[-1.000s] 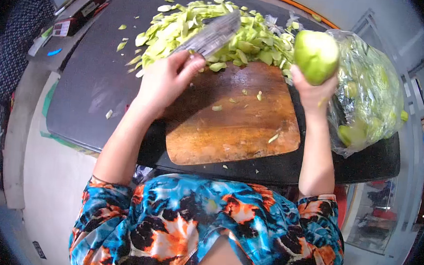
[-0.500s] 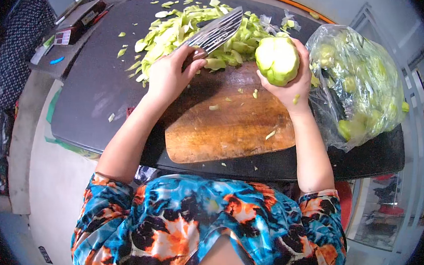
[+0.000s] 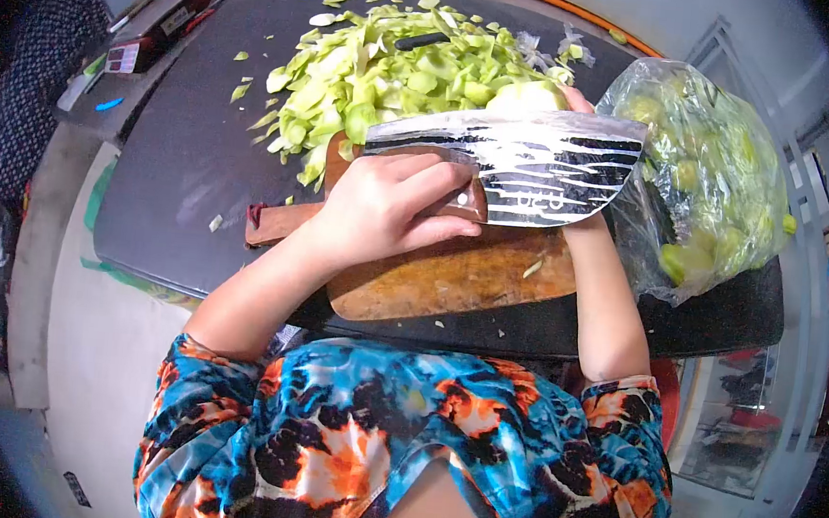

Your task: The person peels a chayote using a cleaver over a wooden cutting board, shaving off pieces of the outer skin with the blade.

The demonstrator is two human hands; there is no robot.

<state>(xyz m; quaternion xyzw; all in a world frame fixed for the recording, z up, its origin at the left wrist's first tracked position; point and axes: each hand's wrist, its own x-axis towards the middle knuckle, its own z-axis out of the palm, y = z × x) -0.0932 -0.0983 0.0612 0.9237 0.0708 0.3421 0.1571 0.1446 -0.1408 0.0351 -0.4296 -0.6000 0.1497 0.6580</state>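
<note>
On the black-topped table [image 3: 179, 163] lies a brown wooden board [image 3: 451, 286]; the broad steel cleaver [image 3: 568, 164], its handle wrapped by the left hand [image 3: 395, 194], has swung toward three o'clock; the right hand [image 3: 577, 99], mostly hidden, clasps the pale-green rounded gourd [image 3: 527, 96] at the blade's twelve o'clock; blade and gourd now overlap, any contact hidden.

room for me to pass over the black tabletop [image 3: 174, 157] left of the cutting board [image 3: 412, 288], green pieces [image 3: 381, 71] heaped beyond it, plastic bag [image 3: 723, 176] blocking its right, knife [image 3: 573, 164] barring its far part
</note>
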